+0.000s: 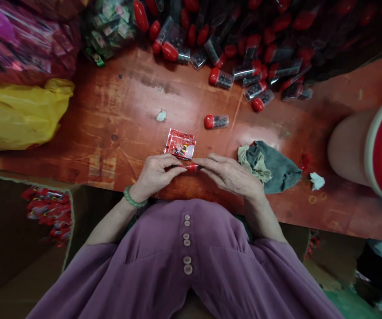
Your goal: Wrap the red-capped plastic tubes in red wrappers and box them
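Head view: a small red piece [192,167] is pinched between the fingertips of both hands, low over the near edge of the tabletop [118,115]. The left hand [156,173] is curled, thumb and fingers closed on the piece's left end; a green bracelet [133,200] is worn on that wrist. The right hand [229,173] is stretched flatter, its fingertips closed on the right end. What the piece is cannot be told.

Just beyond the hands, touching neither, a red packet [179,144] with a printed figure is laid flat. Farther out a single vial [216,121] with a red cap is seen lying on its side, and behind it a large heap of vials [244,53] is spread along the far edge. A grey-green rag [270,167] is bunched just right of the right hand, with a white scrap [316,180] near it. A big jar [370,146] with a red lid lies at the right. A yellow bag [18,113] is seen at the left, a pink bag [21,40] above it. Below the tabletop, at left, red packets [46,212] are piled in a box.
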Motion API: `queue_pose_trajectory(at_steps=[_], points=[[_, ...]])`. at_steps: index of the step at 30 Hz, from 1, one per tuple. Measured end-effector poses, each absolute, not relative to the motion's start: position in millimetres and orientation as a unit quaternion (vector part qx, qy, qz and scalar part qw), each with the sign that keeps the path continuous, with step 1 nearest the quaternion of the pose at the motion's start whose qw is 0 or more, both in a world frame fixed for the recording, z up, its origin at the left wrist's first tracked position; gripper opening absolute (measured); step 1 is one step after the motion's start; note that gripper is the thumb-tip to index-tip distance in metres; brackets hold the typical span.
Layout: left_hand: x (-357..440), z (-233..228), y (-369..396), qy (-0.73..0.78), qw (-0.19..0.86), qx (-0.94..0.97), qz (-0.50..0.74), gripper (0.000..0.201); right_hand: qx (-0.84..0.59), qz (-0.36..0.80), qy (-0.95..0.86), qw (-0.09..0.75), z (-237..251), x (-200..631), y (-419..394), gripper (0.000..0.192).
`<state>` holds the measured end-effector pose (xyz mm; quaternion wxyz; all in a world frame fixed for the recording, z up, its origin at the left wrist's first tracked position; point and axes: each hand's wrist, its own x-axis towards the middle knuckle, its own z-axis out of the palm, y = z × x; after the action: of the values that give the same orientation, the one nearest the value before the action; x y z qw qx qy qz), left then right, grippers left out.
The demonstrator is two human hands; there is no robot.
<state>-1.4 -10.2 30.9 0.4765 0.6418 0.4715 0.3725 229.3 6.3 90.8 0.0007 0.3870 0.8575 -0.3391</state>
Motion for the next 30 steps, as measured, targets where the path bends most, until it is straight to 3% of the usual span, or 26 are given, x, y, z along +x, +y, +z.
queue_pose_trajectory(at_steps=[13, 19, 25, 30], points=[[-2.2, 38.6, -10.8, 0.446, 0.642, 0.559, 0.276, 0.02, 0.336, -0.479, 0.808, -0.068, 80.1, 222.6, 10.2, 0.034], [3.2, 47.1, 0.3, 0.402, 0.693, 0.554, 0.227, 0.023, 0.334, -0.463, 0.817, -0.083, 81.5, 224.9, 8.1, 0.037], [-0.5, 41.8, 5.3, 0.398, 0.73, 0.475, 0.289, 0.02, 0.358, -0.471, 0.794, -0.137, 76.3, 221.3, 3.4, 0.036], [-6.6, 38.2, -16.1, 0.409, 0.76, 0.267, 0.429, 0.049, 0.425, -0.514, 0.708, -0.234, 65.8, 211.3, -5.8, 0.03]])
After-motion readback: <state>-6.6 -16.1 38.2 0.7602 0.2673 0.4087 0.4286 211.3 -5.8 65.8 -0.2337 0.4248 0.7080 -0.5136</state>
